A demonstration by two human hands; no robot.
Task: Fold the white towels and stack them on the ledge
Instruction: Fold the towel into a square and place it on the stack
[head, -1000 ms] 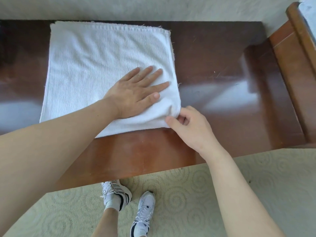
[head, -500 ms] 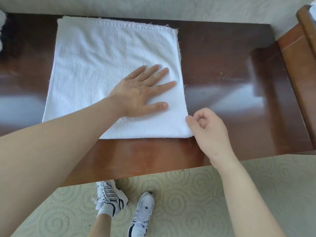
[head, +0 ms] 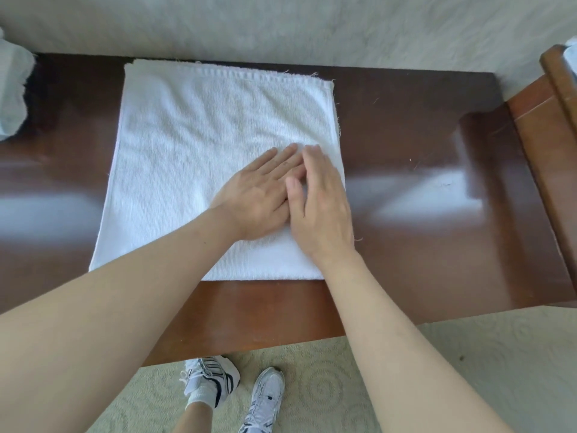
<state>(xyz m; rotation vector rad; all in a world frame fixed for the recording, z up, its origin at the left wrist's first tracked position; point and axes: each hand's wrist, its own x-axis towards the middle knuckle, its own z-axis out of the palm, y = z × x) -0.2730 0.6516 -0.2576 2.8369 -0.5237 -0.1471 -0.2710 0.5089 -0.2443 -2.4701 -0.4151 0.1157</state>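
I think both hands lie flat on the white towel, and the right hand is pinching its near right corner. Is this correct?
Not quite. In the head view the right hand pinches nothing: it lies flat beside the left hand on the white terry towel.

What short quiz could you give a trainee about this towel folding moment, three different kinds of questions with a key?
1. True or false: both hands lie flat on the white towel.
2. Which hand is nearer the towel's right edge? A left hand, B right hand.
3. Fill in: the towel lies on a dark ____ ledge.

Key: 1 true. 2 B. 3 wooden.
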